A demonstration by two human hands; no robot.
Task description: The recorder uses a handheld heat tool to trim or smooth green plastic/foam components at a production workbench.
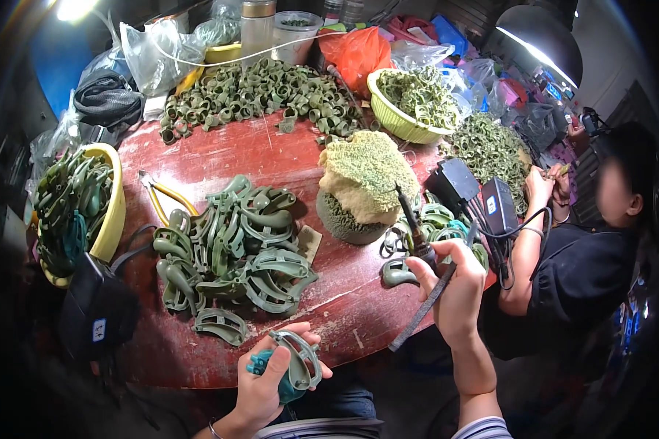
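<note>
My left hand [260, 380], near the front edge of the table, is closed around a curved green plastic piece [300, 362] with an open frame. A teal plastic piece [291, 391] sits in the same grip. My right hand [458, 293], raised over the table's right front, grips a dark pen-shaped tool [417, 234] whose thin tip points up and away. A narrow grey strip [423, 311] also runs through this hand, its lower end hanging toward me; its kind is unclear. Between my hands and the far pile lies a heap of similar green pieces [231, 249].
On the red table [329, 293] are yellow-handled pliers [167, 197] and a lumpy cream-green pad [366, 172] on a dark round base. Yellow baskets [113, 212] hold green parts. Small green rings [263, 95] are piled behind. A person [586, 241] works at the right, beside black boxes [498, 208] with cables.
</note>
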